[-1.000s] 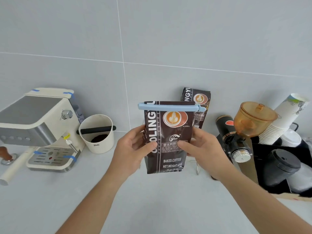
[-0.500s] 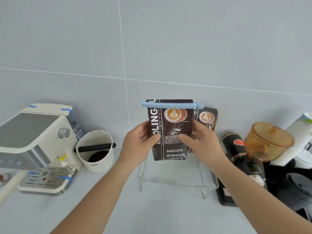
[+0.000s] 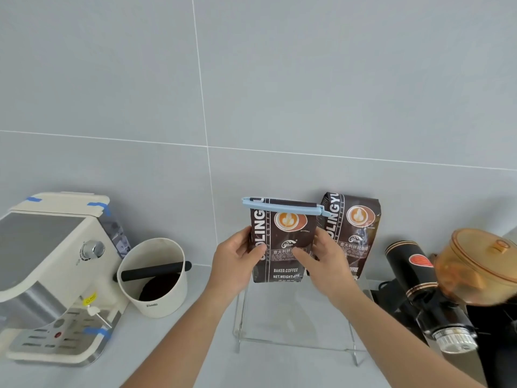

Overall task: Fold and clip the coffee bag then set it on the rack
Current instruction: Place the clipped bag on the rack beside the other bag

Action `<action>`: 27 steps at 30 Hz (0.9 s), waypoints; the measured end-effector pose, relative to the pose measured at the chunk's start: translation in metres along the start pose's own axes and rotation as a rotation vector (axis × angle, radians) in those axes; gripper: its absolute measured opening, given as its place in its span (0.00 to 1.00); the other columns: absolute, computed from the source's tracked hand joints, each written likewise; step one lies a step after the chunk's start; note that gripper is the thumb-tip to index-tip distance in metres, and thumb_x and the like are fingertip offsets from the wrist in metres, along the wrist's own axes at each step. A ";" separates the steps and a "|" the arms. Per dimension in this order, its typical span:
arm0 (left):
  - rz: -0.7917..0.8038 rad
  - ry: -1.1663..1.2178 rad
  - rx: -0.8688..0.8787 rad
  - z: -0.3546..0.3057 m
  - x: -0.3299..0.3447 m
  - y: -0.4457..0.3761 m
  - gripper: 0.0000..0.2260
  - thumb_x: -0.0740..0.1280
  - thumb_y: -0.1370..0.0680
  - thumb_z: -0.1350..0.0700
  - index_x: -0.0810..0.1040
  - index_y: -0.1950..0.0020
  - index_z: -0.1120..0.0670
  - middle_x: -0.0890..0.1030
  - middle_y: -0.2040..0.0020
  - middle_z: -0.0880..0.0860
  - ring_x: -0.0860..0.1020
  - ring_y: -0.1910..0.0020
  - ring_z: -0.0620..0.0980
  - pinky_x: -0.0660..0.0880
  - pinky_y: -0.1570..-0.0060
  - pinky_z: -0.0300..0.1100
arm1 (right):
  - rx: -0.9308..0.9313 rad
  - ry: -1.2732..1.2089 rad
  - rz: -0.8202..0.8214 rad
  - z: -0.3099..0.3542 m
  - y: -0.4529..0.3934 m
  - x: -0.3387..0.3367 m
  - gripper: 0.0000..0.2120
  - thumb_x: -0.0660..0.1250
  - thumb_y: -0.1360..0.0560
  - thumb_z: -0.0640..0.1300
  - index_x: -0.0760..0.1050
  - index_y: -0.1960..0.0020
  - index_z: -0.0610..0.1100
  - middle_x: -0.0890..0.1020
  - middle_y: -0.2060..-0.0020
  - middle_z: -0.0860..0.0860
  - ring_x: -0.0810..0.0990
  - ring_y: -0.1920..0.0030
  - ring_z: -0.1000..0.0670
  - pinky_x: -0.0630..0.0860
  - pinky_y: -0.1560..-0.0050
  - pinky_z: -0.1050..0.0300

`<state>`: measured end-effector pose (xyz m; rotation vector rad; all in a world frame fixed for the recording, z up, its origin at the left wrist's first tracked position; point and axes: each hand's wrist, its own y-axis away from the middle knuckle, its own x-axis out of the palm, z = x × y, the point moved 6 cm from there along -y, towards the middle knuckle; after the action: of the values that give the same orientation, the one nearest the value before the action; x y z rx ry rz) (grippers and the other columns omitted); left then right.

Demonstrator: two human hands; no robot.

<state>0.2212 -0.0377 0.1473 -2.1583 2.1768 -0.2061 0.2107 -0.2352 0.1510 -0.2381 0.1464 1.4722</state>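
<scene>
A dark brown coffee bag (image 3: 282, 242) with a latte picture stands upright at the back left of a clear acrylic rack (image 3: 296, 343). A light blue clip (image 3: 282, 206) runs across its folded top. My left hand (image 3: 237, 261) grips the bag's left edge and my right hand (image 3: 324, 259) grips its right edge, thumbs on the front. Whether the bag's bottom rests on the rack surface I cannot tell.
A second coffee bag (image 3: 355, 233) stands just right of the first, against the wall. A white knock box (image 3: 156, 278) and a cream espresso machine (image 3: 53, 273) are at the left. A black grinder (image 3: 422, 295) with an amber hopper (image 3: 481, 264) is at the right.
Both hands carried the clipped bag away from me, toward the wall and over the rack, beside the second bag. The head camera tilted up, showing more of the rack.
</scene>
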 end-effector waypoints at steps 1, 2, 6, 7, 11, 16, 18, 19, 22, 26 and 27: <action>0.001 -0.005 -0.004 0.004 -0.001 -0.004 0.18 0.70 0.29 0.60 0.82 0.48 0.38 0.86 0.48 0.41 0.83 0.45 0.44 0.78 0.51 0.33 | -0.004 0.009 -0.004 -0.002 -0.004 0.002 0.22 0.72 0.26 0.38 0.73 0.35 0.51 0.85 0.43 0.55 0.82 0.42 0.55 0.77 0.37 0.44; 0.002 -0.013 -0.004 0.007 -0.001 -0.008 0.17 0.70 0.29 0.59 0.82 0.48 0.37 0.86 0.48 0.41 0.83 0.45 0.43 0.78 0.50 0.33 | -0.005 0.018 -0.006 -0.005 -0.007 0.004 0.22 0.72 0.26 0.38 0.73 0.35 0.51 0.85 0.44 0.56 0.81 0.42 0.56 0.77 0.36 0.44; 0.021 -0.029 -0.007 0.016 0.000 -0.021 0.17 0.70 0.29 0.58 0.81 0.47 0.36 0.86 0.47 0.41 0.83 0.45 0.44 0.78 0.50 0.33 | -0.002 0.046 -0.018 -0.014 -0.018 0.007 0.21 0.71 0.26 0.40 0.73 0.36 0.55 0.85 0.45 0.59 0.81 0.42 0.59 0.77 0.36 0.45; 0.034 -0.036 -0.007 0.017 0.001 -0.024 0.17 0.69 0.29 0.58 0.81 0.48 0.35 0.86 0.47 0.41 0.83 0.45 0.43 0.78 0.49 0.34 | 0.000 0.060 -0.030 -0.016 -0.020 0.008 0.21 0.71 0.26 0.41 0.73 0.36 0.56 0.85 0.45 0.60 0.81 0.42 0.60 0.77 0.36 0.46; 0.078 -0.034 -0.009 0.027 0.007 -0.030 0.20 0.69 0.27 0.61 0.80 0.44 0.36 0.86 0.45 0.42 0.82 0.43 0.45 0.77 0.45 0.36 | -0.009 0.083 -0.082 -0.025 -0.023 0.009 0.21 0.71 0.25 0.41 0.73 0.35 0.54 0.84 0.45 0.59 0.80 0.42 0.60 0.77 0.37 0.47; 0.111 -0.076 -0.001 0.044 0.003 -0.030 0.30 0.71 0.27 0.68 0.72 0.33 0.39 0.83 0.41 0.39 0.80 0.40 0.41 0.73 0.43 0.29 | -0.003 0.096 -0.079 -0.034 -0.022 0.011 0.22 0.70 0.25 0.39 0.73 0.34 0.55 0.84 0.44 0.60 0.78 0.40 0.61 0.77 0.47 0.69; 0.108 -0.134 -0.010 0.053 0.003 -0.026 0.34 0.72 0.28 0.66 0.67 0.27 0.45 0.82 0.40 0.37 0.78 0.40 0.37 0.72 0.43 0.27 | 0.003 0.097 -0.090 -0.036 -0.019 0.011 0.23 0.69 0.25 0.38 0.73 0.34 0.55 0.84 0.43 0.61 0.78 0.40 0.63 0.74 0.51 0.77; 0.096 -0.168 -0.013 0.056 0.003 -0.023 0.35 0.73 0.28 0.66 0.65 0.26 0.46 0.81 0.40 0.36 0.78 0.41 0.35 0.72 0.44 0.25 | 0.003 0.097 -0.102 -0.036 -0.017 0.011 0.23 0.70 0.25 0.38 0.73 0.33 0.54 0.84 0.44 0.61 0.78 0.40 0.64 0.73 0.52 0.78; 0.051 -0.210 -0.013 0.061 0.006 -0.018 0.36 0.73 0.29 0.65 0.65 0.26 0.44 0.80 0.41 0.34 0.77 0.42 0.33 0.74 0.42 0.28 | 0.019 0.082 -0.152 -0.036 -0.017 0.012 0.23 0.70 0.25 0.38 0.73 0.35 0.56 0.83 0.47 0.66 0.77 0.44 0.71 0.72 0.55 0.80; -0.001 -0.224 -0.011 0.063 0.010 -0.022 0.36 0.72 0.29 0.69 0.66 0.27 0.44 0.80 0.40 0.40 0.78 0.43 0.35 0.74 0.43 0.29 | 0.039 0.122 -0.188 -0.034 -0.023 0.013 0.19 0.70 0.25 0.40 0.75 0.41 0.61 0.83 0.52 0.71 0.78 0.46 0.70 0.73 0.53 0.78; -0.001 -0.230 -0.012 0.062 0.010 -0.025 0.36 0.72 0.29 0.69 0.66 0.28 0.43 0.80 0.41 0.39 0.79 0.44 0.34 0.74 0.44 0.27 | 0.043 0.130 -0.185 -0.034 -0.025 0.014 0.19 0.69 0.24 0.40 0.75 0.40 0.60 0.83 0.50 0.68 0.79 0.45 0.67 0.74 0.50 0.73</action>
<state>0.2546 -0.0512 0.0898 -2.0720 2.0545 0.0542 0.2387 -0.2325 0.1165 -0.3046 0.2543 1.2684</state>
